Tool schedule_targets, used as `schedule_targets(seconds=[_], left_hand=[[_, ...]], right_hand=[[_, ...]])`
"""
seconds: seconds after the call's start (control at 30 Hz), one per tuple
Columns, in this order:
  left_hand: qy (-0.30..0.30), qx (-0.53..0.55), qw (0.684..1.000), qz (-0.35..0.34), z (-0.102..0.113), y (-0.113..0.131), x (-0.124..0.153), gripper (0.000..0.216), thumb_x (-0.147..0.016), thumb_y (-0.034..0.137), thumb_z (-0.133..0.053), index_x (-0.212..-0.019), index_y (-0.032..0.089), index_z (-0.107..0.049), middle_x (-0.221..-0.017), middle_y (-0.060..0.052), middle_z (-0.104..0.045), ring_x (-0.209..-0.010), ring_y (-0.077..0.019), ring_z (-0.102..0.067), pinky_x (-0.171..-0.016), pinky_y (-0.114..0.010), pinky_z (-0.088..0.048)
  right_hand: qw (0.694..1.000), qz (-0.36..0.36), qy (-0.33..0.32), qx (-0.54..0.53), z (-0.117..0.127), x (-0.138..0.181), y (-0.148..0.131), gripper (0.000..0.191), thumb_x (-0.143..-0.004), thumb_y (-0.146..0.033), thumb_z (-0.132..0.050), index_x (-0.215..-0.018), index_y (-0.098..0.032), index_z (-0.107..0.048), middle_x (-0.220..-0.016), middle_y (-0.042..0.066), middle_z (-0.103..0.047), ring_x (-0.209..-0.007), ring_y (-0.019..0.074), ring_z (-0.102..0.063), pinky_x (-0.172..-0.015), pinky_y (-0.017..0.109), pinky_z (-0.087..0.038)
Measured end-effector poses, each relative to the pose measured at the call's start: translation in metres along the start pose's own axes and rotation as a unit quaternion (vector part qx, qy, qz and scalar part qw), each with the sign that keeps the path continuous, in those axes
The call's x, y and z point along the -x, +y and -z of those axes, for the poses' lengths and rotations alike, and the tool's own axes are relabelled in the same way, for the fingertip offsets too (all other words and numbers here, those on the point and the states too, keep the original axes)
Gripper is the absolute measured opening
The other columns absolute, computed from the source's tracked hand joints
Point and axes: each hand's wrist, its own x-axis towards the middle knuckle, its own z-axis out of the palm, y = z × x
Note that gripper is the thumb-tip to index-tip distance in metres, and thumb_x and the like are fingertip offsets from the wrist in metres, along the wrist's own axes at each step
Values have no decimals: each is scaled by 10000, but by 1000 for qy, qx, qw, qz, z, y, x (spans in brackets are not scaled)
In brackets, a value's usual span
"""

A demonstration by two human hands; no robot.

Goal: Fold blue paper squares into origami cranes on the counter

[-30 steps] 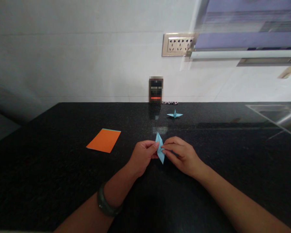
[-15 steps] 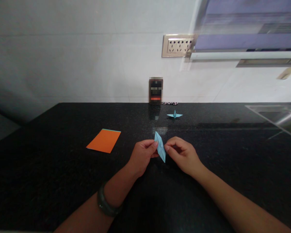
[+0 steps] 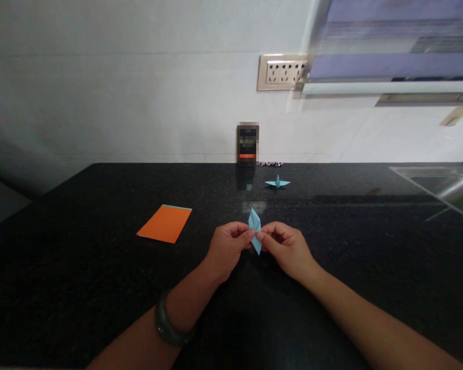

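A light blue piece of folded origami paper [image 3: 255, 221], long and diamond-shaped, is held upright between my two hands above the dark counter. My left hand [image 3: 229, 249] pinches its left edge, the thumb lying on the near face. From the other side, my right hand [image 3: 287, 246] grips the right edge between thumb and fingers. Both thumb tips nearly meet at the middle of the paper. Beyond the hands stands a blue paper crane [image 3: 278, 182] with its wings spread.
Orange paper sheets [image 3: 165, 224] lie in a stack to the left on the black counter [image 3: 81, 288]. A dark, pixelated upright object [image 3: 248, 144] leans at the wall beside a beaded string [image 3: 270, 164]. A metal sink [image 3: 447, 182] is at the right, a socket panel [image 3: 281, 73] above.
My right hand has moved left and taken hold of the folded paper's right edge. The paper now stands more upright. My left hand keeps its pinch.
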Motion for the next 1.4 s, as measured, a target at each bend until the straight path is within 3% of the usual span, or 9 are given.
schedule_targets(seconds=[0.17,0.37,0.47,0.67,0.93,1.23,1.4], left_hand=[[2,-22,999,-34,-1,0,1,129,-658,256,-654,-637,131,-630,-584,1,-601,-556,-97,-527,-571,-226,-424],[73,-76,989,-102,-2,-2,1,125,-626,237,-686,-700,155,-628,-657,1,-628,-621,-113,-562,-603,-224,-430],[53,-92,991,-81,-1,-3,1,129,-641,224,-665,-743,145,-656,-708,-27,-657,-657,-129,-581,-636,-244,-444],[40,-60,995,-62,-1,-7,0,110,-634,221,-663,-699,139,-629,-642,-3,-626,-603,-109,-561,-604,-235,-440],[24,-33,999,-19,-2,-3,0,130,-637,206,-652,-716,124,-592,-614,13,-591,-548,-78,-528,-556,-214,-443],[24,-5,999,-36,-4,-2,1,204,-619,193,-665,-742,142,-510,-585,42,-568,-534,-73,-528,-537,-204,-451],[17,-46,999,-24,-4,-2,0,134,-639,197,-640,-718,127,-558,-596,20,-579,-540,-81,-533,-557,-217,-447]], right_hand=[[999,31,13,42,-2,2,0,186,-754,-326,-572,-657,-169,-552,-534,-15,-526,-472,97,-470,-443,215,-389],[985,78,55,145,0,3,1,143,-766,-281,-559,-676,-170,-563,-586,3,-541,-515,109,-489,-475,222,-395],[976,105,60,179,0,4,0,114,-753,-250,-568,-670,-172,-559,-599,2,-544,-524,106,-495,-487,218,-395],[990,53,55,116,0,2,4,149,-778,-287,-536,-680,-175,-536,-544,-23,-501,-479,95,-458,-449,203,-371],[992,49,37,113,1,3,6,155,-787,-295,-528,-696,-172,-549,-570,-13,-522,-503,101,-466,-471,209,-382],[989,54,46,129,0,3,4,152,-771,-281,-544,-666,-171,-541,-539,-22,-507,-476,95,-461,-440,199,-373],[987,57,61,135,-1,4,2,111,-761,-268,-561,-725,-165,-579,-607,9,-578,-517,111,-523,-471,211,-422]])
